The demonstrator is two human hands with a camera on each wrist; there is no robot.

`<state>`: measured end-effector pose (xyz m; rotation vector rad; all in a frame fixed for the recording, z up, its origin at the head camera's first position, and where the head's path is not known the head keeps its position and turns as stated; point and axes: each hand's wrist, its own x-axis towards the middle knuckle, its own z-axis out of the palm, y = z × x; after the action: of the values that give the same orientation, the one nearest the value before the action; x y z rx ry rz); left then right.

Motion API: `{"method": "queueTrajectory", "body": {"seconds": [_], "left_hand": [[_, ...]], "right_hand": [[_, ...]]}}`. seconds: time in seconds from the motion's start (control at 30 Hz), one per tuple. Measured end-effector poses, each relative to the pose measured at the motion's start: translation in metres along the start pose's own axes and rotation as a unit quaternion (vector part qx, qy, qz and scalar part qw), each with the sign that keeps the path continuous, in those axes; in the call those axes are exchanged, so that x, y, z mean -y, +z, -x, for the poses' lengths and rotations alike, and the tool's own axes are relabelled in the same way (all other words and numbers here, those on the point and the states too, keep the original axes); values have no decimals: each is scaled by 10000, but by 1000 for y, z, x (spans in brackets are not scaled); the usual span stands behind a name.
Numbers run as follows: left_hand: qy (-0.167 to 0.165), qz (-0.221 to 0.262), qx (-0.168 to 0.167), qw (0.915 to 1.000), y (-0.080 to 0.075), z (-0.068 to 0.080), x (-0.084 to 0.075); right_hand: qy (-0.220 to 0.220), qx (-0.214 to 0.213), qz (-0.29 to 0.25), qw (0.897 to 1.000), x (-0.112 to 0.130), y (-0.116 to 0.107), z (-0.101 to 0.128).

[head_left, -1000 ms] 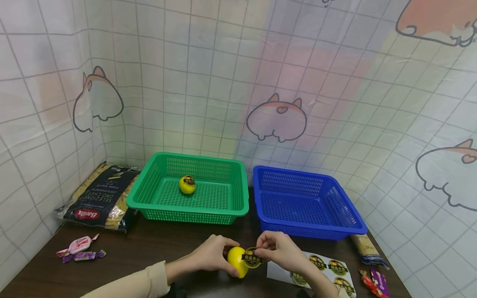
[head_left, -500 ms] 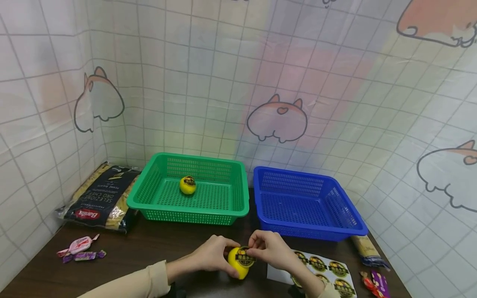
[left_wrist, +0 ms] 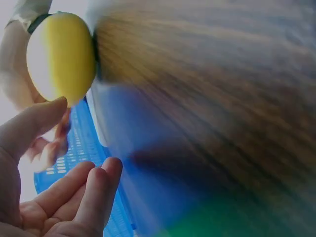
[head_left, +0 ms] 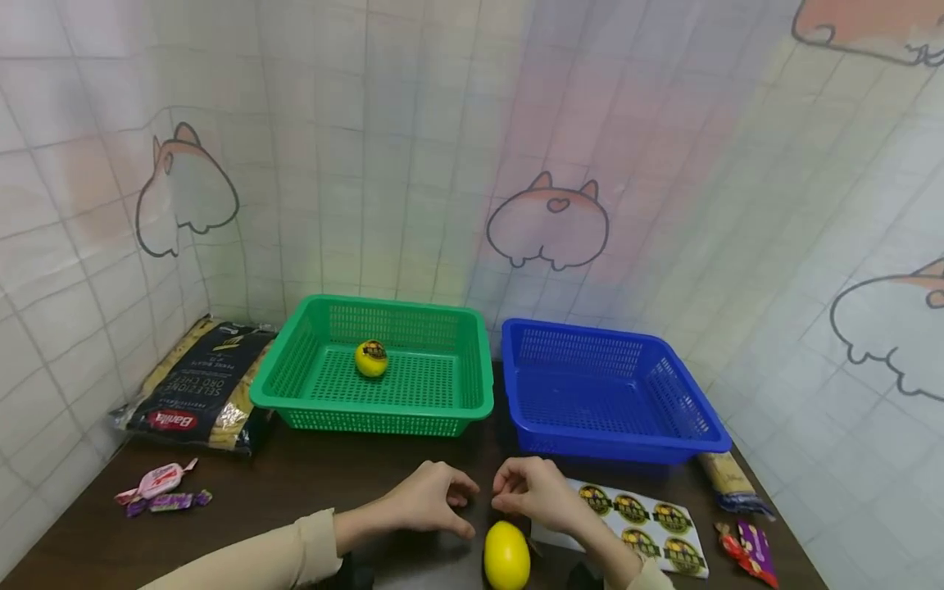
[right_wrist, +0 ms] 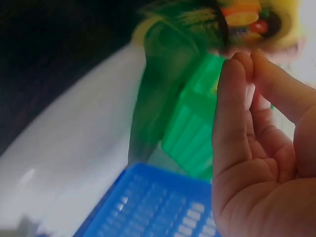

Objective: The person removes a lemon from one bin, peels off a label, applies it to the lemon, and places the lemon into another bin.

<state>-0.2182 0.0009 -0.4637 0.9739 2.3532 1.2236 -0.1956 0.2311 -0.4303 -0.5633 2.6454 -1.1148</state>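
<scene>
Head view: smooth oval yellow lemon [head_left: 506,555] lying on the dark wood-grain table [head_left: 310,483], just below both hands. Left hand [head_left: 431,500] and right hand [head_left: 537,492] hover above it, fingers loosely curled, gripping nothing. Glossy sticker sheet [head_left: 642,520] beside (round labels). Green mesh basket [head_left: 442,406] holds a second lemon [head_left: 371,358]; blue mesh basket [head_left: 667,438] adjacent.

Left wrist view: fingers [left_wrist: 98,187] relaxed, lemon apart from them.

Right wrist view: blurred; fingertips [right_wrist: 237,69] close together, holding nothing.

A dark wooden surface [head_left: 354,483] sits in a corner of white grid-patterned wall cloth [head_left: 413,164] printed with cartoon corgi rears [head_left: 547,223], softly lit.
</scene>
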Motion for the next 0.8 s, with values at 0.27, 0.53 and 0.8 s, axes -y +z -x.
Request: {"method": "queueTrajectory", "body": {"seconds": [0.27,0.53,0.8], "left_hand": [[200,-581,152,9980,7,9,-25],[996,-1637,652,9793,30,9,-40],[900,-1609,564,9812,37,6,-36]], "right_hand": [[194,-472,247,9984,-6,-23,28],[-233,464,479,9975,-18,-18,46],[-438,915,301,9944,-16,-6,41]]}}
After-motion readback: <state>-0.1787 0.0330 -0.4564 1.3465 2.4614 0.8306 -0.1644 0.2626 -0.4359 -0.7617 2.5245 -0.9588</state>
